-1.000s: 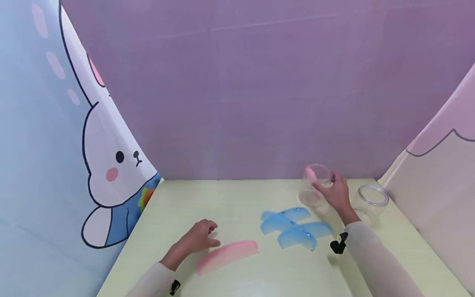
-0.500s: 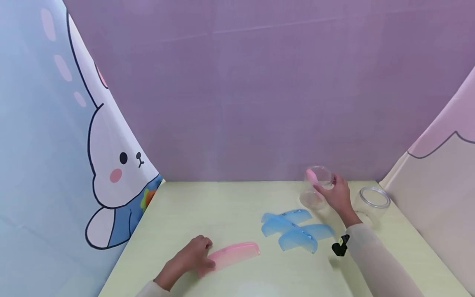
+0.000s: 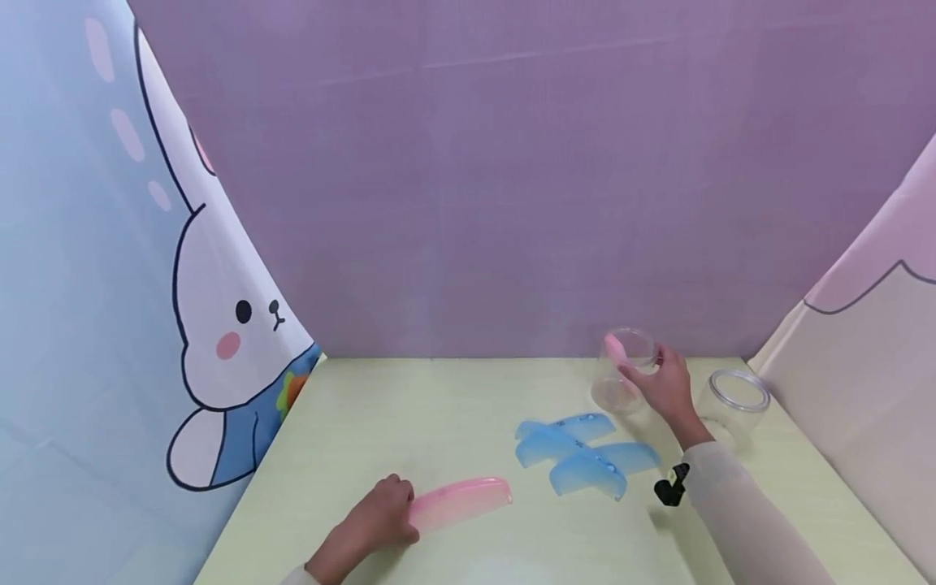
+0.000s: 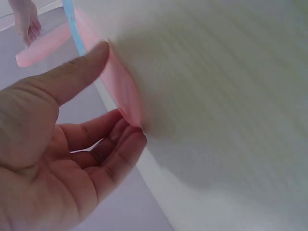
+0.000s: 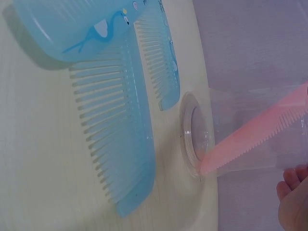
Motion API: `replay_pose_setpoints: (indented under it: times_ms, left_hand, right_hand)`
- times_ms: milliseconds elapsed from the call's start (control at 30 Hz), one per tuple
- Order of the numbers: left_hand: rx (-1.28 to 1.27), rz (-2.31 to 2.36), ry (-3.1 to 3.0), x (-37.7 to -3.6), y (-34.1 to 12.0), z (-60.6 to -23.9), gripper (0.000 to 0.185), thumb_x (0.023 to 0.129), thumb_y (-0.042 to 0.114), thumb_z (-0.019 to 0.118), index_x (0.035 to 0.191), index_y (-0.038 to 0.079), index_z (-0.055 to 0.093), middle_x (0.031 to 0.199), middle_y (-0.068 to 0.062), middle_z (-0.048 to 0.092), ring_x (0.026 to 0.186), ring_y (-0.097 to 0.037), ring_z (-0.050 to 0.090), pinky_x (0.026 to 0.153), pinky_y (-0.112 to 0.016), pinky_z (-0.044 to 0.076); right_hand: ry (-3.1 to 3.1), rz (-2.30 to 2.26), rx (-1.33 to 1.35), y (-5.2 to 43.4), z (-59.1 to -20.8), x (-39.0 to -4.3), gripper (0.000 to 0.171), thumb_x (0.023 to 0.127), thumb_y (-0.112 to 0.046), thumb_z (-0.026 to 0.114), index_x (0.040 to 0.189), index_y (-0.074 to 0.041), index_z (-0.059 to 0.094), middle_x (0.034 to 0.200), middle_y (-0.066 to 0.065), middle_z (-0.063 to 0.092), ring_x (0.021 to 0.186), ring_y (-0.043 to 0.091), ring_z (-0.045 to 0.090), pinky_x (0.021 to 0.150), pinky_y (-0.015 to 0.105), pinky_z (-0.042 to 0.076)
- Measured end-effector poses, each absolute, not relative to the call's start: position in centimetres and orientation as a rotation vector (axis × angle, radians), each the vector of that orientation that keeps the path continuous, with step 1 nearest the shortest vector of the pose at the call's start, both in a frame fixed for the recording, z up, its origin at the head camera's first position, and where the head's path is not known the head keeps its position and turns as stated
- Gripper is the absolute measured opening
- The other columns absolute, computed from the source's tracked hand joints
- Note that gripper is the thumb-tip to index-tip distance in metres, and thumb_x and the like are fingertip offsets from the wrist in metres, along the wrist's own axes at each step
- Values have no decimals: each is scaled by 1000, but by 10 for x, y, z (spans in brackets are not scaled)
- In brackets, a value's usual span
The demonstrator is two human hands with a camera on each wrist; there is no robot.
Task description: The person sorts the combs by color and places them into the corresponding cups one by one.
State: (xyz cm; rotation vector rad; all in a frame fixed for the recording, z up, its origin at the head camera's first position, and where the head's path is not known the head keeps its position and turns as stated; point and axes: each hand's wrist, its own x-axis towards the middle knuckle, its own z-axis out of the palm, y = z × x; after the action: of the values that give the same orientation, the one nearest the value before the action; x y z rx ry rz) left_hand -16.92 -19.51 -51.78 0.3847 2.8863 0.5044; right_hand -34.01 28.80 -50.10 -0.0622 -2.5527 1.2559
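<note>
- The left hand (image 3: pixel 376 520) is pinching the near end of a long translucent pink plastic comb (image 3: pixel 459 501) between thumb and fingertips, while the comb is lying flat on the pale yellow-green table (image 3: pixel 439 406); judging by this, it is only being taken up, not yet moved anywhere.
- Just beyond, a loose heap of translucent blue plastic combs (image 3: pixel 578 451) is lying untouched on the table (three or so, overlapping one another), so these are looking like work left to do.
- Farther back, the right hand (image 3: pixel 661 382) is curling its fingers round a clear round plastic jar (image 3: pixel 621 370), steadying it; a second pink comb (image 5: pixel 250 139) is already standing slanted inside, its tip resting on the jar's bottom.
- To the right of that hand, well apart from the combs, another clear plastic jar (image 3: pixel 734 398) is standing open, apparently with nothing in it.
- As a judgement: one comb is sorted, one is being gripped, the blue ones are waiting.
</note>
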Motion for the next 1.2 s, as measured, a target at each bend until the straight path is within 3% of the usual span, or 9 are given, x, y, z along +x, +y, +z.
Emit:
replay_pose_setpoints:
  times_ms: [400, 733, 1033, 1200]
  left_hand:
    - [436, 377, 2975, -166, -192, -526, 28, 61, 12, 82, 79, 7, 61, 76, -1, 48, 70, -14, 41, 64, -31, 41]
    - [442, 380, 2980, -166, -193, -523, 30, 64, 15, 81, 87, 2, 67, 79, -2, 54, 72, -15, 46, 68, -34, 47]
    - [475, 465, 3006, -170, -198, -522, 28, 62, 12, 79, 86, 1, 68, 76, 0, 52, 70, -14, 44, 63, -31, 44]
    - [479, 526, 2966, -174, -203, -524, 31, 66, 15, 80, 91, 0, 70, 79, -1, 56, 73, -14, 48, 66, -32, 46]
  right_hand:
    - [-2548, 1224, -40, 291, -504, -341, 89, 91, -50, 73, 147, 10, 38, 141, 34, 42, 129, 49, 45, 104, 64, 42]
    - [-2583, 1230, -89, 292, -504, -345, 98, 90, -57, 70, 152, 8, 31, 146, 33, 38, 133, 51, 42, 108, 64, 41]
    - [-2576, 1226, -87, 291, -505, -345, 96, 91, -54, 71, 152, 8, 31, 146, 34, 39, 134, 51, 42, 108, 63, 41]
    - [-2578, 1239, -93, 291, -505, -343, 95, 91, -54, 71, 152, 8, 32, 146, 34, 39, 134, 51, 42, 108, 63, 41]
